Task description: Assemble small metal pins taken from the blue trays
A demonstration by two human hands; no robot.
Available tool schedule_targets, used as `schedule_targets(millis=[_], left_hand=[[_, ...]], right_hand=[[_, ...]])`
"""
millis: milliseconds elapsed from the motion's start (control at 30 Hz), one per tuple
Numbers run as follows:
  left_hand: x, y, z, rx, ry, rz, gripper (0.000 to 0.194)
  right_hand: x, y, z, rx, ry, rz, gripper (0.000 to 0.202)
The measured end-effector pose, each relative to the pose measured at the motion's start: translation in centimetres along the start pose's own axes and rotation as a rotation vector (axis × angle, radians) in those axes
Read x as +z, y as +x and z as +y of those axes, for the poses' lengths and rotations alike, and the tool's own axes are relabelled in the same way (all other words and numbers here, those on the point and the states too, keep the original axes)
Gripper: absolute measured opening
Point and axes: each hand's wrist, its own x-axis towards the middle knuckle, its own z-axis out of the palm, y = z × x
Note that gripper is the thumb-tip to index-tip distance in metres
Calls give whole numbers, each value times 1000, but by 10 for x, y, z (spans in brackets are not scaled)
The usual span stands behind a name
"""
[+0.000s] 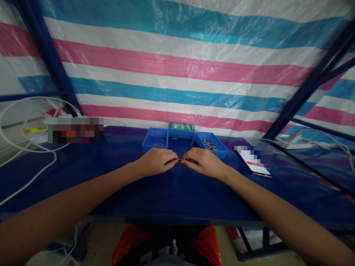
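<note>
Just in front of the blue bins, my left hand [158, 161] and my right hand [204, 162] meet fingertip to fingertip over the blue table [172, 195]. Both pinch a small thin metal piece [181, 159], one at each end; its details are too small to make out. The left blue bin [146, 137] has a few thin metal pieces in it. Many small metal parts [209, 145] lie in the right blue bin [222, 150]. A third blue bin [173, 124] at the back contains green and clear plastic.
A phone [253, 162] lies on the table at the right. White cables [41, 168] and a blurred-out object [74, 130] are at the left. Blue metal posts [294, 96] and a striped sheet [177, 70] stand behind the table.
</note>
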Motion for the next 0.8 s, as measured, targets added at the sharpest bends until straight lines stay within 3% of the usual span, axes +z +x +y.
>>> schedule_targets(millis=[333, 800], left_hand=[[4, 0, 4, -21, -146, -115, 20], [3, 0, 1, -104, -192, -89, 15]], right_hand=[[-3, 1, -5, -75, 35, -42, 25], [-2, 0, 0, -38, -41, -79, 25]])
